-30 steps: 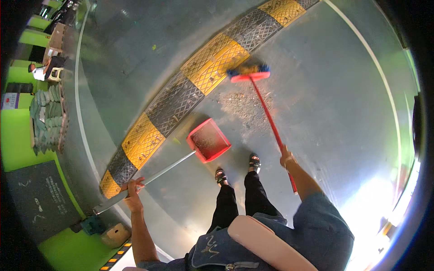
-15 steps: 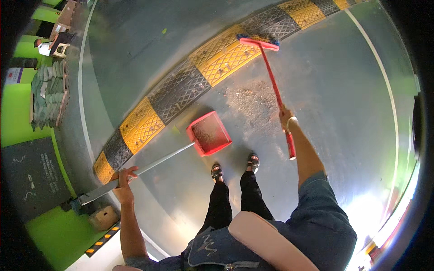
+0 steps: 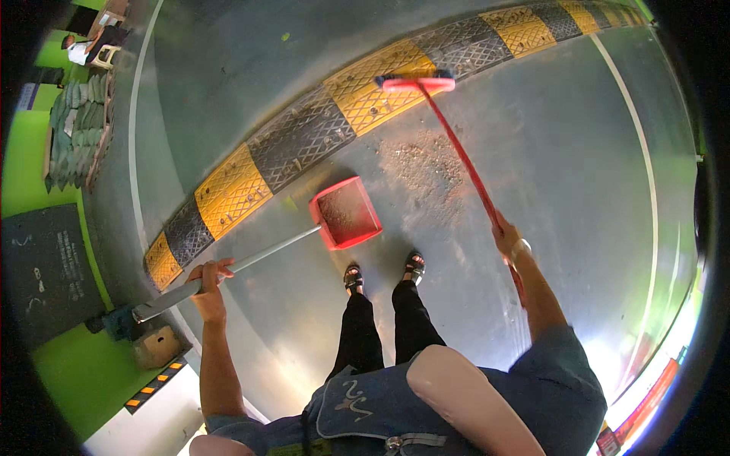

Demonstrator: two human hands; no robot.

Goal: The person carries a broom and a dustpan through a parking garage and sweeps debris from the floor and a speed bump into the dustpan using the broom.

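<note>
My left hand (image 3: 208, 290) is closed on the grey handle of a red dustpan (image 3: 351, 242). The pan rests on the floor ahead of my feet, with brown grit inside it. My right hand (image 3: 508, 235) grips the red handle of a push broom (image 3: 471, 169), whose end runs down along my forearm. The broom's pinkish-red head with dark bristles sits over the yellow and black speed bump (image 3: 298, 137). A scattered pile of grit (image 3: 427, 169) lies on the floor between the dustpan and the broom handle.
At the far left a person (image 3: 91, 45) sits near stacked greenish sandbags (image 3: 80, 129) on a pallet. A dark board (image 3: 53, 266) leans against the green wall, with a cardboard box (image 3: 158, 346) nearby. White lines (image 3: 635, 129) cross the grey floor.
The broom head has shifted left along the speed bump, while my right hand has moved right and nearer to me, slanting the handle more. My left hand still holds the dustpan.
</note>
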